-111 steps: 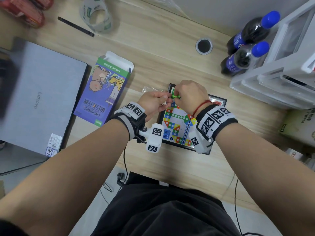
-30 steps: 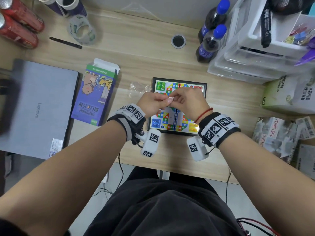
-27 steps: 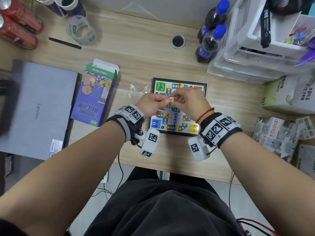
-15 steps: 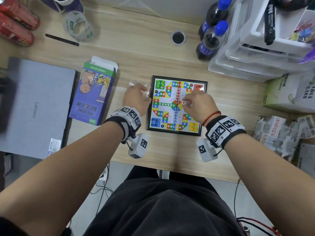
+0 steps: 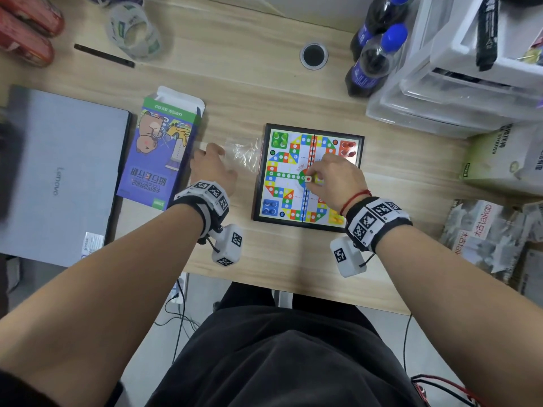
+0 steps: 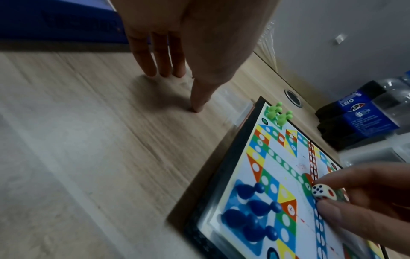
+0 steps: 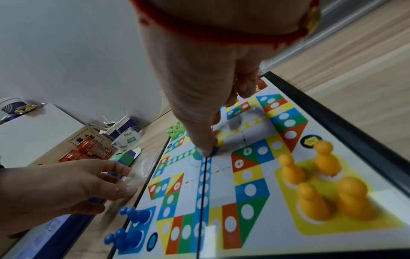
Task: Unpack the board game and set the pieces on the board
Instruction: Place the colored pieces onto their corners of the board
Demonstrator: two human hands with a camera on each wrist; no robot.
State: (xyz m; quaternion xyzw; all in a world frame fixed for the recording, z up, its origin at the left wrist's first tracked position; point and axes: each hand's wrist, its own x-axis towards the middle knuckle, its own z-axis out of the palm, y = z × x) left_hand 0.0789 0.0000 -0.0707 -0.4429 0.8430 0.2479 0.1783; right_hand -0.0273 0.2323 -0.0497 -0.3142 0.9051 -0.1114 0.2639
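Observation:
The colourful board lies flat on the desk. Several pawns stand in each corner: green, red, blue and yellow. My right hand pinches a small white die between thumb and forefinger, low over the board's centre. In the left wrist view the die shows blue and red pips. My left hand is off the board to its left, its straight fingers touching the desk beside the clear plastic bag.
The opened game box lies left of my left hand, with a closed laptop beyond it. Two dark bottles and plastic drawers stand at the back right. Packets lie right of the board.
My hands were together above the board. They have parted: the left moved left onto the desk by the bag, and the right brought the die down to the board's centre.

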